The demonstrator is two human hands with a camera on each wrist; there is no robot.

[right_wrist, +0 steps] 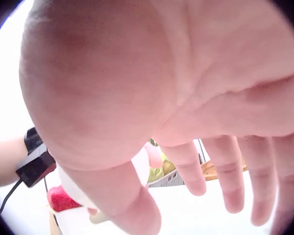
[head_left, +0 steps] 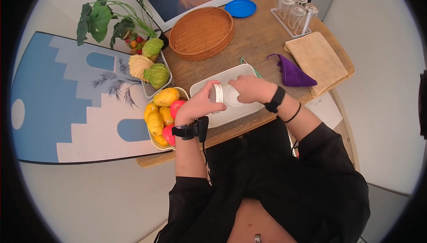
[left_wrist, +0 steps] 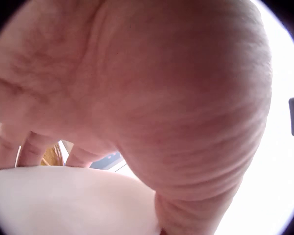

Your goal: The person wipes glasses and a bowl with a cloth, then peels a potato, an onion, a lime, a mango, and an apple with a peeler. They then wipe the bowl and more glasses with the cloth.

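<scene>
In the head view my left hand point(head_left: 200, 107) grips a stack of white bowls point(head_left: 217, 93), turned on its side, over a white rectangular tray point(head_left: 249, 116). The left wrist view shows the smooth white outside of a bowl point(left_wrist: 73, 200) between the thumb and fingers. My right hand point(head_left: 255, 88) reaches over the tray beside another round white bowl point(head_left: 232, 96). Seen from the right wrist, its fingers point(right_wrist: 225, 171) hang fairly straight and apart, with the thumb off to the side.
Left of the tray, a container holds yellow mangoes point(head_left: 155, 122) and red fruit point(head_left: 177, 108). Behind are green artificial vegetables point(head_left: 156, 74), a woven basket point(head_left: 202, 34) and a blue plate point(head_left: 240, 8). On the right lie a purple cloth point(head_left: 294, 74), a tan cloth point(head_left: 318, 60) and a glass rack point(head_left: 293, 27).
</scene>
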